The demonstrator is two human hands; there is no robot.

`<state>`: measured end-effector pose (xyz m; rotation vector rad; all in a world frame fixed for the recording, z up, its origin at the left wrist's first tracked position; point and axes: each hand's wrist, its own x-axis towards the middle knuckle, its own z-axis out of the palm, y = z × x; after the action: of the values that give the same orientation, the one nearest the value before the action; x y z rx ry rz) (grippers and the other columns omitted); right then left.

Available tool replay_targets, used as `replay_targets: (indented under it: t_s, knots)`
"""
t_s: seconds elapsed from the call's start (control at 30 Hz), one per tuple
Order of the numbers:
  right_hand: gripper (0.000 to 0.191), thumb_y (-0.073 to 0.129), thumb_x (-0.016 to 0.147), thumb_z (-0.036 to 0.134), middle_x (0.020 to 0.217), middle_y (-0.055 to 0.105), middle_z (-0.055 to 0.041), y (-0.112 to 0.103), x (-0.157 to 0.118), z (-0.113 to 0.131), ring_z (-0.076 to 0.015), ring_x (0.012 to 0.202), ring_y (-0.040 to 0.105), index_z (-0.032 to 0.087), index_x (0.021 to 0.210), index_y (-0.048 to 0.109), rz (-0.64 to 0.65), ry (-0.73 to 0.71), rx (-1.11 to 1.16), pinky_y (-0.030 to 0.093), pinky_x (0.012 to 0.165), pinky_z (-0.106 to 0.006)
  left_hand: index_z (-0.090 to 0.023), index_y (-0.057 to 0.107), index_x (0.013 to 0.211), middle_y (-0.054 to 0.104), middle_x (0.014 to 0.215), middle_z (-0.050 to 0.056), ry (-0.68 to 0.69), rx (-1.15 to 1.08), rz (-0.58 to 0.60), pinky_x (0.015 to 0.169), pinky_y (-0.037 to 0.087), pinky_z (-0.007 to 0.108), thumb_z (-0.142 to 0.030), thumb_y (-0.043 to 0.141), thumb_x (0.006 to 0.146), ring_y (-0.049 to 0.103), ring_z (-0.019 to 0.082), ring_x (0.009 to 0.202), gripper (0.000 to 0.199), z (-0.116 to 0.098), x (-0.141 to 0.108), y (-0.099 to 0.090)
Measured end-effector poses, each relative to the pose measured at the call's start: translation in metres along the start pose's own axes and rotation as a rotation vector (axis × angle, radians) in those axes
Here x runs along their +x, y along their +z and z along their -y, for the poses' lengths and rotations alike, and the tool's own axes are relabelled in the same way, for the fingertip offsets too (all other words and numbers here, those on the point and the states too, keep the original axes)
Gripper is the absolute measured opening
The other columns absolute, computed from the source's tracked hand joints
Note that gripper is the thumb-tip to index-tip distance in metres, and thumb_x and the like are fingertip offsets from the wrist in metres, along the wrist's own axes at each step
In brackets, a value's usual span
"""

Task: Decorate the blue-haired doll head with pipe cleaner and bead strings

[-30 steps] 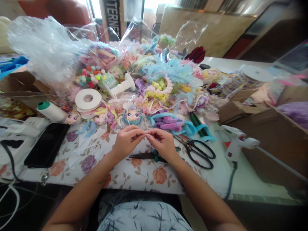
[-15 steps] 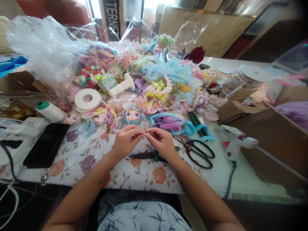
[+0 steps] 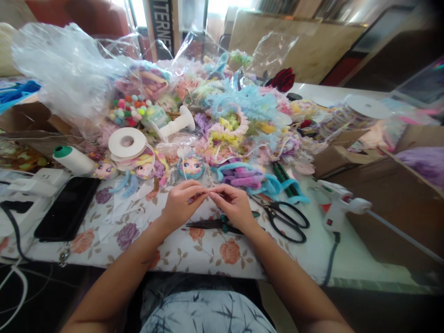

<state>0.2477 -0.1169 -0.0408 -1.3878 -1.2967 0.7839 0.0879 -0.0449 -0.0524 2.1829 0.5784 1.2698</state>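
Observation:
My left hand (image 3: 185,203) and my right hand (image 3: 233,206) meet fingertip to fingertip above the flowered cloth. Both are closed in a pinch on a thin beaded strand, mostly hidden by the fingers. Just beyond them lies a round doll face (image 3: 190,167) with blue trim, and a string of small beads hangs over it. Under my right hand rest dark pliers with green handles (image 3: 227,225). Black-handled scissors (image 3: 287,222) lie to the right of that hand.
A heap of pastel trims (image 3: 239,106) fills the back. Left are a white ribbon spool (image 3: 127,142), a thread cone (image 3: 74,159), a black phone (image 3: 67,209) and a power strip (image 3: 21,217). At right stand a glue gun (image 3: 338,203) and a cardboard box (image 3: 385,208).
My fingertips have drawn slightly closer together, and less of the beaded strand shows between them. Everything else on the table stays in place.

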Motion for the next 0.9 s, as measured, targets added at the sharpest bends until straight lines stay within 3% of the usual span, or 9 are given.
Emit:
replay_targets:
  t_s: [0.33,0.43,0.5,0.57,0.67,0.73,0.8,0.9]
  knots:
    - [0.02,0.063,0.087,0.035,0.074,0.071,-0.0041,0.003,0.001,-0.001,-0.0161,0.065,0.062,0.018,0.082,0.073,-0.022,-0.117,-0.169,0.048,0.059,-0.027,-0.018,0.07,0.086,0.071,0.082,0.007,0.052,0.148,0.033,0.067,0.052,0.025,-0.02,0.06,0.087,0.065,0.014,0.073,0.01,0.002,-0.002,0.001]
    - [0.021,0.062,0.088,0.036,0.086,0.072,-0.0057,-0.009,-0.001,0.0,-0.0172,0.072,0.065,0.019,0.097,0.071,-0.002,-0.12,-0.194,0.052,0.064,-0.028,-0.019,0.07,0.084,0.071,0.082,0.006,-0.036,0.108,0.03,0.07,0.052,0.027,-0.022,0.061,0.087,0.064,0.015,0.074,0.01,-0.001,0.0,0.0]
    - [0.026,0.061,0.088,0.037,0.097,0.071,-0.0076,-0.031,-0.007,0.001,-0.0185,0.078,0.066,0.019,0.106,0.068,-0.022,-0.12,-0.306,0.053,0.07,-0.03,-0.019,0.07,0.081,0.07,0.08,0.004,-0.192,0.03,0.0,0.067,0.052,0.026,-0.025,0.063,0.086,0.063,0.014,0.07,0.01,-0.002,0.001,-0.003]
    - [0.022,0.06,0.089,0.035,0.098,0.069,-0.0091,-0.065,-0.019,-0.001,-0.0213,0.083,0.066,0.018,0.101,0.068,-0.055,-0.072,-0.542,0.052,0.075,-0.034,-0.019,0.07,0.079,0.068,0.075,0.002,-0.405,-0.114,-0.04,0.06,0.049,0.024,-0.028,0.067,0.083,0.06,0.013,0.064,0.01,-0.003,0.004,-0.007]
    - [0.016,0.063,0.084,0.031,0.091,0.068,-0.0103,-0.122,-0.045,-0.007,-0.0268,0.086,0.065,0.017,0.091,0.068,0.012,0.17,-0.926,0.049,0.075,-0.037,-0.018,0.07,0.078,0.064,0.067,0.001,-0.694,-0.42,-0.08,0.054,0.046,0.022,-0.032,0.073,0.078,0.056,0.011,0.059,0.015,-0.001,0.008,-0.011]
    - [0.02,0.068,0.078,0.031,0.092,0.069,-0.0117,-0.15,-0.06,-0.015,-0.0286,0.088,0.065,0.016,0.092,0.069,0.058,0.321,-1.031,0.049,0.074,-0.036,-0.017,0.07,0.075,0.063,0.066,0.001,-0.821,-0.597,-0.102,0.054,0.047,0.022,-0.033,0.076,0.074,0.056,0.011,0.059,0.017,0.002,0.009,-0.012]
    - [0.025,0.072,0.073,0.032,0.093,0.07,-0.011,-0.166,-0.067,-0.024,-0.0274,0.087,0.066,0.017,0.092,0.068,0.086,0.372,-1.02,0.049,0.073,-0.034,-0.016,0.071,0.073,0.065,0.068,0.003,-0.908,-0.713,-0.118,0.055,0.049,0.022,-0.032,0.08,0.07,0.058,0.011,0.06,0.019,0.004,0.01,-0.012]
    - [0.02,0.071,0.071,0.035,0.083,0.069,-0.008,-0.172,-0.067,-0.032,-0.0248,0.077,0.066,0.019,0.081,0.065,0.107,0.342,-0.984,0.048,0.065,-0.032,-0.015,0.071,0.074,0.066,0.069,0.004,-0.971,-0.801,-0.126,0.053,0.049,0.023,-0.033,0.082,0.066,0.059,0.011,0.059,0.022,0.008,0.009,-0.01]
